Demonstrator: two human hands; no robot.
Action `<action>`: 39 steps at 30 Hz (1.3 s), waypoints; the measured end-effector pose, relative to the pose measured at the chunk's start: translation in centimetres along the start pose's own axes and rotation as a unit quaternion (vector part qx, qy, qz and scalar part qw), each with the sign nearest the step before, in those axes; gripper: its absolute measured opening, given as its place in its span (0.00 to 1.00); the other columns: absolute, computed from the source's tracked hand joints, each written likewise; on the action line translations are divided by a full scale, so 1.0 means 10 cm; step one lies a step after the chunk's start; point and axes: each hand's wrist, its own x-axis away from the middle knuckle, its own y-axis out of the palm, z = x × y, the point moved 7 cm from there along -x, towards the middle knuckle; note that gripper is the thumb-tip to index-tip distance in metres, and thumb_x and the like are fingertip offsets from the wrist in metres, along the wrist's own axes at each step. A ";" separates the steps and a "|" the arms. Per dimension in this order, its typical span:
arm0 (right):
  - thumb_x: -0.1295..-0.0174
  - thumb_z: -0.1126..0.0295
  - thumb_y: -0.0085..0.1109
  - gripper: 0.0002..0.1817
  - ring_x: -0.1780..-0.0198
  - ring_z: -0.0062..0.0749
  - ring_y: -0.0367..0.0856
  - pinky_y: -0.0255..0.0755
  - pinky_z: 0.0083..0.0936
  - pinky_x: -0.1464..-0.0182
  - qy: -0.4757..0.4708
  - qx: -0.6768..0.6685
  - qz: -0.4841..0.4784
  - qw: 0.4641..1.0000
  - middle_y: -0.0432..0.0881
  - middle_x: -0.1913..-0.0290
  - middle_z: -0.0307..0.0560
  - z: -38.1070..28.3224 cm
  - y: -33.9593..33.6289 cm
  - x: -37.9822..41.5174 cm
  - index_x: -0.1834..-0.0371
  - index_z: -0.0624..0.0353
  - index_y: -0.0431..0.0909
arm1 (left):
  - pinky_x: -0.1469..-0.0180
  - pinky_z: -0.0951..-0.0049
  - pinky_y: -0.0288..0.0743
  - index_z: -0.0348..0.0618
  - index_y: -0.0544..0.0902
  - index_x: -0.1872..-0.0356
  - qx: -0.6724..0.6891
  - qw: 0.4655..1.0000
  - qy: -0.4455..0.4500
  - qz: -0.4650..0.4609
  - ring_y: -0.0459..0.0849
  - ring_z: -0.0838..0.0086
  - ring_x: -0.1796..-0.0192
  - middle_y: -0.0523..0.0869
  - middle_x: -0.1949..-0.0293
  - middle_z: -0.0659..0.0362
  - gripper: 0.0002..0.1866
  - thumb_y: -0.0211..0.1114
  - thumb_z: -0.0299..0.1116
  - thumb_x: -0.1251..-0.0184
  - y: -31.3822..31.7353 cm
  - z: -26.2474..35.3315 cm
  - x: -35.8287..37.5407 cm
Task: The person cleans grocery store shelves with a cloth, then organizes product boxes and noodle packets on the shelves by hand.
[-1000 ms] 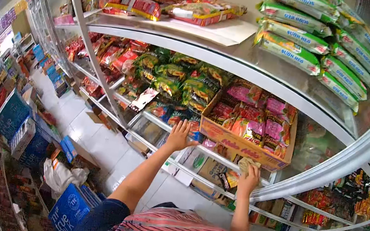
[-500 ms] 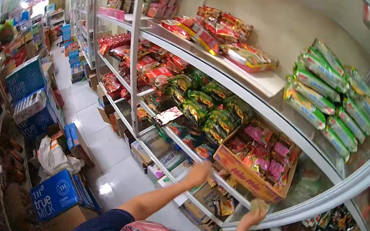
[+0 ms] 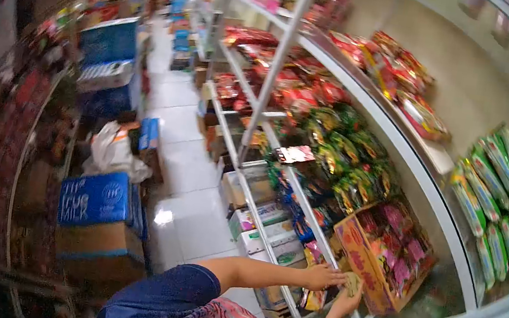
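Observation:
My right hand is closed on a small folded yellowish-green cloth at the front rail of the shelf. My left hand lies along the same rail, fingers stretched out flat, with their tips at the cloth's edge. Just beyond both hands stands an orange cardboard display box of pink and red packets, tilted in view. Green and yellow packets lie in a heap behind it. A small pinkish card sits on the shelf's front rail.
Green-white packs are stacked on the upper glass shelf, with red packets further along it. Cartons fill the lower shelf. Blue milk boxes and a white plastic bag line the left of the tiled aisle.
My left hand has moved right along the rail to the cloth, its fingers unfolding from a fist. My right hand still holds the cloth. The view has swung left.

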 end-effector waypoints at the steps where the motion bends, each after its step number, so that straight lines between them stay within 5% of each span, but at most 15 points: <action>1: 0.56 0.83 0.52 0.27 0.45 0.49 0.67 0.61 0.36 0.43 0.019 -0.024 0.003 1.000 0.69 0.46 0.59 0.06 -0.02 -0.01 0.46 0.63 0.68 | 0.41 0.57 0.56 0.49 0.53 0.35 0.029 0.999 0.015 -0.027 0.59 0.65 0.35 0.59 0.35 0.59 0.41 0.61 0.40 0.51 0.01 0.04 -0.03; 6: 0.54 0.76 0.56 0.22 0.43 0.50 0.63 0.57 0.43 0.42 -0.065 0.116 -0.061 0.989 0.69 0.47 0.59 0.15 0.15 -0.10 0.52 0.69 0.71 | 0.40 0.51 0.50 0.48 0.73 0.50 -0.116 0.988 -0.094 -0.031 0.58 0.69 0.35 0.71 0.45 0.63 0.27 0.61 0.44 0.56 0.06 0.15 -0.31; 10: 0.52 0.79 0.51 0.20 0.43 0.48 0.64 0.54 0.39 0.39 -0.106 0.109 -0.159 0.976 0.71 0.47 0.57 0.15 0.30 -0.19 0.51 0.68 0.71 | 0.40 0.48 0.50 0.45 0.74 0.53 -0.121 0.974 -0.190 -0.035 0.59 0.67 0.36 0.73 0.48 0.62 0.25 0.59 0.44 0.55 0.17 0.12 -0.35; 13: 0.54 0.80 0.51 0.20 0.43 0.50 0.64 0.55 0.39 0.40 -0.178 0.023 -0.271 0.946 0.71 0.48 0.59 -0.33 0.46 -0.13 0.54 0.69 0.72 | 0.36 0.50 0.47 0.47 0.67 0.43 0.083 0.965 -0.235 0.080 0.56 0.60 0.34 0.70 0.44 0.58 0.26 0.55 0.33 0.47 -0.36 0.11 0.33; 16: 0.54 0.78 0.54 0.17 0.58 0.43 0.75 0.66 0.33 0.53 -0.190 -0.047 -0.372 0.908 0.78 0.60 0.55 -0.33 0.83 0.21 0.58 0.65 0.75 | 0.39 0.56 0.54 0.45 0.64 0.41 0.036 0.938 -0.325 0.113 0.63 0.59 0.39 0.69 0.43 0.54 0.30 0.58 0.29 0.50 -0.05 0.11 1.62; 18: 0.56 0.76 0.58 0.16 0.62 0.40 0.76 0.68 0.31 0.56 -0.106 -0.102 -0.494 0.857 0.79 0.64 0.54 -0.46 1.07 0.78 0.60 0.64 0.76 | 0.52 0.58 0.68 0.49 0.73 0.48 0.102 0.810 -0.575 -0.043 0.76 0.56 0.54 0.78 0.56 0.51 0.20 0.56 0.33 0.45 0.25 0.20 2.80; 21: 0.56 0.74 0.61 0.16 0.66 0.36 0.77 0.70 0.28 0.60 -0.076 -0.104 -0.615 0.778 0.80 0.67 0.51 -0.58 1.25 1.72 0.61 0.65 0.75 | 0.57 0.57 0.71 0.49 0.80 0.59 0.122 0.595 -0.794 0.018 0.78 0.55 0.57 0.81 0.61 0.51 0.13 0.53 0.35 0.45 0.35 0.92 4.48; 25: 0.53 0.72 0.62 0.17 0.66 0.29 0.77 0.70 0.23 0.62 -0.018 -0.137 -0.716 0.685 0.80 0.66 0.49 -0.35 1.76 2.58 0.60 0.68 0.74 | 0.56 0.58 0.71 0.46 0.79 0.62 0.077 0.377 -0.908 0.163 0.78 0.55 0.57 0.80 0.62 0.47 0.15 0.50 0.37 0.47 0.31 1.97 5.72; 26: 0.52 0.71 0.62 0.17 0.67 0.27 0.76 0.71 0.22 0.63 -0.002 -0.120 -0.750 0.651 0.80 0.66 0.47 -0.40 1.82 2.73 0.60 0.68 0.74 | 0.55 0.57 0.71 0.41 0.80 0.64 0.042 0.381 -0.902 0.199 0.78 0.53 0.57 0.80 0.61 0.44 0.15 0.50 0.37 0.47 0.43 2.14 5.98; 28: 0.52 0.71 0.62 0.16 0.67 0.26 0.76 0.71 0.21 0.64 -0.001 -0.115 -0.765 0.634 0.80 0.67 0.47 -0.53 2.03 2.85 0.61 0.67 0.74 | 0.55 0.57 0.71 0.37 0.81 0.69 0.039 0.270 -0.932 0.240 0.78 0.49 0.60 0.80 0.64 0.42 0.15 0.49 0.35 0.47 0.73 2.49 6.39; 29: 0.52 0.71 0.63 0.15 0.68 0.26 0.76 0.71 0.21 0.64 0.006 -0.108 -0.779 0.618 0.79 0.67 0.46 -0.62 2.14 2.90 0.62 0.66 0.74 | 0.55 0.57 0.71 0.35 0.81 0.69 0.046 0.293 -0.941 0.162 0.79 0.50 0.59 0.80 0.64 0.42 0.15 0.48 0.35 0.47 1.17 2.51 6.75; 31: 0.52 0.72 0.63 0.14 0.67 0.25 0.76 0.71 0.21 0.64 -0.007 -0.099 -0.781 0.617 0.79 0.67 0.45 -1.08 2.30 2.89 0.63 0.65 0.74 | 0.54 0.57 0.71 0.36 0.82 0.70 0.090 0.149 -0.943 0.285 0.79 0.51 0.59 0.80 0.64 0.42 0.15 0.51 0.35 0.49 1.14 2.66 6.78; 33: 0.54 0.72 0.64 0.18 0.65 0.26 0.76 0.71 0.20 0.62 0.085 -0.108 -0.794 0.592 0.79 0.64 0.44 -1.46 2.48 3.02 0.59 0.64 0.73 | 0.54 0.58 0.71 0.40 0.82 0.67 0.089 0.127 -0.936 0.317 0.79 0.52 0.58 0.81 0.62 0.45 0.14 0.54 0.37 0.50 1.86 2.45 7.24; 35: 0.55 0.72 0.65 0.22 0.63 0.26 0.76 0.71 0.21 0.59 0.046 -0.076 -0.824 0.560 0.78 0.61 0.45 -1.61 2.90 3.23 0.55 0.65 0.71 | 0.54 0.59 0.71 0.41 0.82 0.67 0.184 0.144 -0.905 0.355 0.79 0.53 0.59 0.81 0.62 0.47 0.14 0.56 0.39 0.50 1.53 2.25 7.11; 39: 0.53 0.73 0.65 0.25 0.62 0.27 0.78 0.73 0.23 0.61 -0.046 -0.028 -0.876 0.479 0.78 0.61 0.47 -1.86 3.50 3.79 0.50 0.66 0.69 | 0.57 0.61 0.72 0.42 0.81 0.66 0.140 0.265 -0.837 0.458 0.79 0.54 0.60 0.81 0.64 0.48 0.14 0.57 0.40 0.47 1.06 1.76 7.15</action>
